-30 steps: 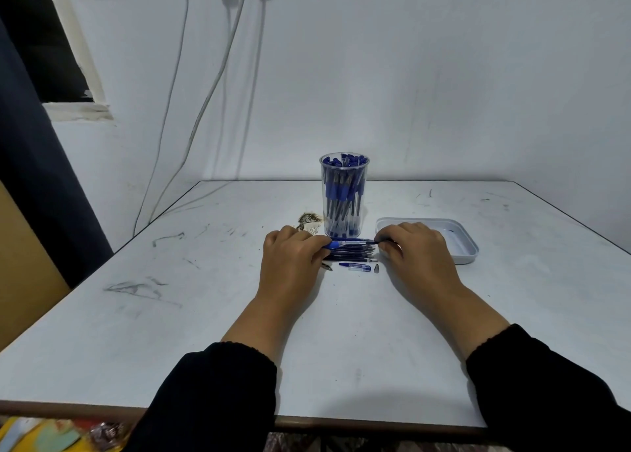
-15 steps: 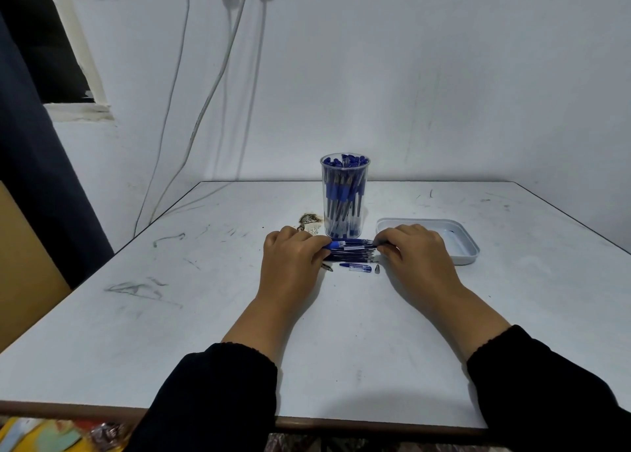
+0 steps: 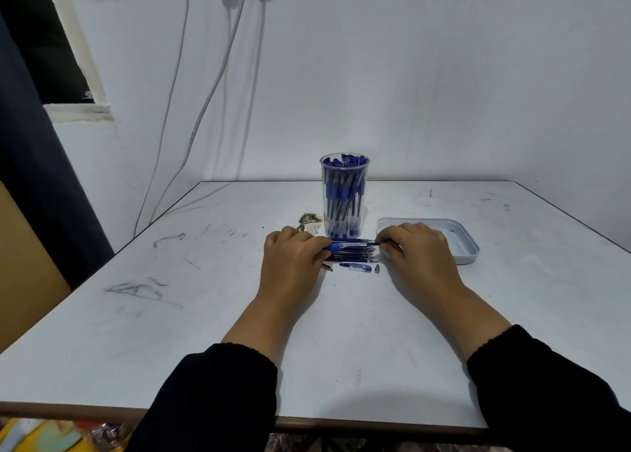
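- Hands meet just in front of a tall clear plastic cup packed with upright blue pens, which stands on a scuffed white table.
- A slim blue ballpoint pen with a clear barrel lies level directly in front of the cup's base. It sits just above a flat pile of similar dark-blue pens resting on the table.
- The left hand sits in front of the cup and to its left, palm down with fingers curled. Its fingertips pinch the pen's blue grip end.
- The right hand sits in front of the cup and to its right, fingers bent inwards, pinching the pen's thin opposite end.
- The pen spans the gap between the two hands and is held at both ends.
- Further in front of the cup than the pile lie a short blue-and-clear pen piece and, just beside it, a small grey cone-shaped tip. Neither hand touches them.
- A shallow white plastic tray lies to the right of the cup, and the right hand's knuckles cover its near left corner.
- A small dark-speckled scrap lies just left of the cup, beyond the left hand.
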### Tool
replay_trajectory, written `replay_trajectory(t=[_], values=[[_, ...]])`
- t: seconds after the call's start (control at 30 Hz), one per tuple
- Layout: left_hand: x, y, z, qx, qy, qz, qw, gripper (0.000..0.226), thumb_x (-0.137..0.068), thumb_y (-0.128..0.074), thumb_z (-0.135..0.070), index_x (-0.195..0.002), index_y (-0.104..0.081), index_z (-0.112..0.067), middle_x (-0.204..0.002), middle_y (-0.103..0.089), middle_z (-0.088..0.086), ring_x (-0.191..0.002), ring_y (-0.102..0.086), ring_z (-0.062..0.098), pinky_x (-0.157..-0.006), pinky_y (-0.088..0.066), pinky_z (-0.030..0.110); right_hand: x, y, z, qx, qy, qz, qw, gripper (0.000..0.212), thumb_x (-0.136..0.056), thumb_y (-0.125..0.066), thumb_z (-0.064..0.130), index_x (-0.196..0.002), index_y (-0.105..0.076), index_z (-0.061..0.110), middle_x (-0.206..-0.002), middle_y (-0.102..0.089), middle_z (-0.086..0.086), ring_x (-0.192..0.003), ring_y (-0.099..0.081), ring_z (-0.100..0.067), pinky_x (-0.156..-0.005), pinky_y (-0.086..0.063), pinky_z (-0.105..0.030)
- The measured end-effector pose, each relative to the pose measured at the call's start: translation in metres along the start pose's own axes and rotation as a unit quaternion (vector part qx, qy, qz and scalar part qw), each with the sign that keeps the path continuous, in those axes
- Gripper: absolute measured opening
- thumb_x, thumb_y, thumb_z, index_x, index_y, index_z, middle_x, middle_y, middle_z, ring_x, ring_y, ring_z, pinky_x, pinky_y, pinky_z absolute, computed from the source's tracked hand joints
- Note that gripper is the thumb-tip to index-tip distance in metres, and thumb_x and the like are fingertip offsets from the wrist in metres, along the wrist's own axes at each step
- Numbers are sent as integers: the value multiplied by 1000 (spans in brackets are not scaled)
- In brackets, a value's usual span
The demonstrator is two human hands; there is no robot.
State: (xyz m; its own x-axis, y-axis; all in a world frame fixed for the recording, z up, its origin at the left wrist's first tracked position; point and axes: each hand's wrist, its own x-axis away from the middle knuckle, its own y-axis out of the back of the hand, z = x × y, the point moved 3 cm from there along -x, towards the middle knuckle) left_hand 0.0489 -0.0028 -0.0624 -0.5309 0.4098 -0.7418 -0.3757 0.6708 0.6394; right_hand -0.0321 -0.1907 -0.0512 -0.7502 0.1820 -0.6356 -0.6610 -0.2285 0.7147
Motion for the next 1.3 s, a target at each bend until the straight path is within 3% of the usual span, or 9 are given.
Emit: replay_trajectory(t=[0.8, 1.3], values=[[0, 3, -4, 23, -7, -3, 1000, 15, -75, -65, -19, -87, -74, -22, -71, -68, -7, -74, -55, 23, -74, -28, 32, 0, 2, 0, -19, -2, -5, 1000, 13, -90, -62, 10, -93, -71, 19, -91, -70, 5, -87, -57, -21, -82, -40, -38], [0, 1, -2, 22, -3, 3, 1000, 17, -82, -60, -22, -93, -74, -21, -77, -69, -7, -78, -55, 21, -76, -31, 32, 0, 4, -1, -27, 9, 0, 1000, 17, -89, -64, 9, -96, -74, 19, -92, -71, 3, -88, -58, -23, -82, -42, -40]])
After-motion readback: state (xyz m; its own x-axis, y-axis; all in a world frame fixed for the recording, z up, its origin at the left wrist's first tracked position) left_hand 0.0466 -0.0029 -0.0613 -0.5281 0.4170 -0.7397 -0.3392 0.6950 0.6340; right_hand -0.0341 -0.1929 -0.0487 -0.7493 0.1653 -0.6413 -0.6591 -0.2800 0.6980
